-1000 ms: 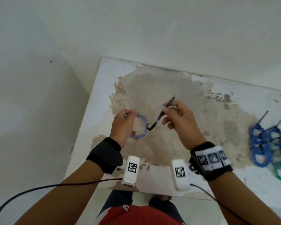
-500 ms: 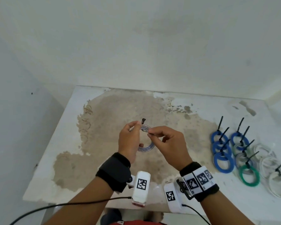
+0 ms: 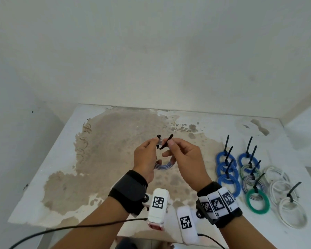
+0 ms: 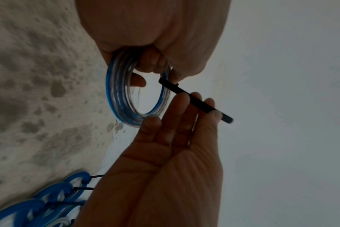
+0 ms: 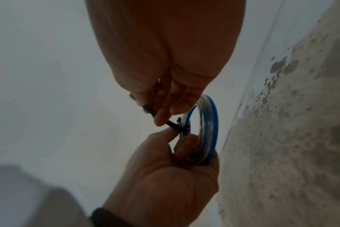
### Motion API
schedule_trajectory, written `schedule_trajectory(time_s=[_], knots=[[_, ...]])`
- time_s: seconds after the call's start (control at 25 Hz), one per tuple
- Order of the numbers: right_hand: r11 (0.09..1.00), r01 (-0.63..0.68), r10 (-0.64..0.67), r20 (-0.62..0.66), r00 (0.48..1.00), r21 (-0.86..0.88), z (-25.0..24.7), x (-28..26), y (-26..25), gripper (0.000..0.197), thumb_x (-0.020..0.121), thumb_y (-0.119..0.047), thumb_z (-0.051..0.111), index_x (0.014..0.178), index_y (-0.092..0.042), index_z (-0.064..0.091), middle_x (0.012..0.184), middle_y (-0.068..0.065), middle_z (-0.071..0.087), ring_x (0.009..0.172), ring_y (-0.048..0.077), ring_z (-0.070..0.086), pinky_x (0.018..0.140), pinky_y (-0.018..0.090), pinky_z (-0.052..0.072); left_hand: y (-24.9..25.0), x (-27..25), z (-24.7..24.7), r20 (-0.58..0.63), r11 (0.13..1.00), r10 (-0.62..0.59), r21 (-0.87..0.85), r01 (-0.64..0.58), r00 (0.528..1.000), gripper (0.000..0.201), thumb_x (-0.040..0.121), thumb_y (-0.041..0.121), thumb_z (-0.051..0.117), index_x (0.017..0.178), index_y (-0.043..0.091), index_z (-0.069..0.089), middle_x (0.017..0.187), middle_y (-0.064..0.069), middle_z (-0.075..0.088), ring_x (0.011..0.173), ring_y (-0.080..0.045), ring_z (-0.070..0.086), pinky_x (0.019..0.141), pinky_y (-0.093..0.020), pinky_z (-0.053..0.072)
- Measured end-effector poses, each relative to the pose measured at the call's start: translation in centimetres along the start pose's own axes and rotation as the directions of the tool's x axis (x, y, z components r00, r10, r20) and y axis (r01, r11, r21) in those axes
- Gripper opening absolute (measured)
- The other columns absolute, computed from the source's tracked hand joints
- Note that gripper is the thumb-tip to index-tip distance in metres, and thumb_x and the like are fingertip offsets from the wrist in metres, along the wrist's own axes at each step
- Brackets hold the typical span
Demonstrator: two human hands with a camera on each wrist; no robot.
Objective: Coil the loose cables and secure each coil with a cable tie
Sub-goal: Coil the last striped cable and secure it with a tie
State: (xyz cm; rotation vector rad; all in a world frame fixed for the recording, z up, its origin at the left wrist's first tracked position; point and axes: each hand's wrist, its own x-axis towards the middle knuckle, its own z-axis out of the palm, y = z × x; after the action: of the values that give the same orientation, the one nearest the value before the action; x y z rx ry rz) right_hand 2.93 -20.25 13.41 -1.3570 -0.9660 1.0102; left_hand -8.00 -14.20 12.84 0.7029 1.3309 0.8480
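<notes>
**Tie looped round the coil, not yet threaded**

We hold the blue-and-clear cable coil (image 3: 162, 166) up above the stained worktop (image 3: 65, 146), between our two hands. Our left hand (image 3: 144, 159) has its grip curled round the coil's upper edge, fingers and thumb pinching the strands together where the black cable tie (image 3: 164, 145) crosses them. The tie's small square head (image 3: 159, 136) stands up just beside the left thumb. Our right hand (image 3: 184, 159) pinches the tie's tail between thumb and forefinger; its other fingers (image 4: 166, 121) lie loose and straight near the coil's lower rim.

We judge this to be the securing step for this coil: the winding looks done and the tie passes under the bundle, but the tail has not yet entered the head. The next move calls for bending the tail over the strands and steering its tip into that small slot, while the left grip keeps the turns from springing apart. Then a firm pull should cinch it.

To our right on the worktop lie finished coils: blue coils (image 3: 227, 169), a green coil (image 3: 257, 202) and white coils (image 3: 285, 200), with black ties standing out from most of them.
</notes>
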Motion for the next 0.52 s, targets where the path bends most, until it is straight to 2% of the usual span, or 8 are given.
schedule_trajectory(time_s=[0.08, 0.2, 0.36, 0.52], knots=[[0.995, -0.081, 0.082, -0.025, 0.996, 0.053, -0.1, 0.2, -0.8, 0.015, 0.101, -0.023, 0.061, 0.105, -0.016, 0.074, 0.093, 0.004, 0.077, 0.072, 0.018, 0.071, 0.054, 0.027, 0.052, 0.1, -0.5, 0.7, -0.006, 0.999, 0.046, 0.021, -0.046, 0.999, 0.022, 0.098, 0.030, 0.060, 0.094, 0.016, 0.076, 0.054, 0.013, 0.052, 0.061, -0.014, 0.044, 0.051, -0.027, 0.040], [0.986, -0.161, 0.164, -0.062, 0.984, 0.051, -0.2, 0.6, -1.7, 0.019, 0.101, -0.026, 0.062, 0.094, -0.013, 0.074, 0.085, 0.004, 0.075, 0.062, 0.016, 0.068, 0.045, 0.025, 0.047, 0.5, -1.1, 1.3, -0.018, 0.990, 0.127, 0.060, -0.126, 0.992, 0.023, 0.099, 0.031, 0.058, 0.095, 0.016, 0.075, 0.063, 0.009, 0.051, 0.059, -0.011, 0.044, 0.042, -0.018, 0.038], [0.968, -0.250, 0.249, -0.061, 0.967, -0.004, -0.2, 1.0, -2.2, 0.028, 0.100, -0.030, 0.062, 0.082, -0.010, 0.072, 0.078, 0.006, 0.073, 0.059, 0.016, 0.068, 0.044, 0.026, 0.045, 0.8, -1.3, 1.4, -0.029, 0.983, 0.170, 0.070, -0.167, 0.985, 0.022, 0.099, 0.030, 0.058, 0.098, 0.017, 0.075, 0.069, 0.009, 0.056, 0.062, -0.010, 0.046, 0.046, -0.018, 0.040], [0.958, -0.286, 0.284, -0.052, 0.957, -0.032, -0.3, 1.3, -2.7, 0.028, 0.098, -0.033, 0.064, 0.082, -0.012, 0.073, 0.074, 0.004, 0.073, 0.057, 0.015, 0.067, 0.043, 0.025, 0.041, 0.7, -1.6, 1.6, -0.021, 0.976, 0.206, 0.072, -0.204, 0.978, 0.020, 0.098, 0.034, 0.060, 0.097, 0.022, 0.076, 0.081, 0.009, 0.066, 0.070, -0.009, 0.056, 0.052, -0.022, 0.046]])
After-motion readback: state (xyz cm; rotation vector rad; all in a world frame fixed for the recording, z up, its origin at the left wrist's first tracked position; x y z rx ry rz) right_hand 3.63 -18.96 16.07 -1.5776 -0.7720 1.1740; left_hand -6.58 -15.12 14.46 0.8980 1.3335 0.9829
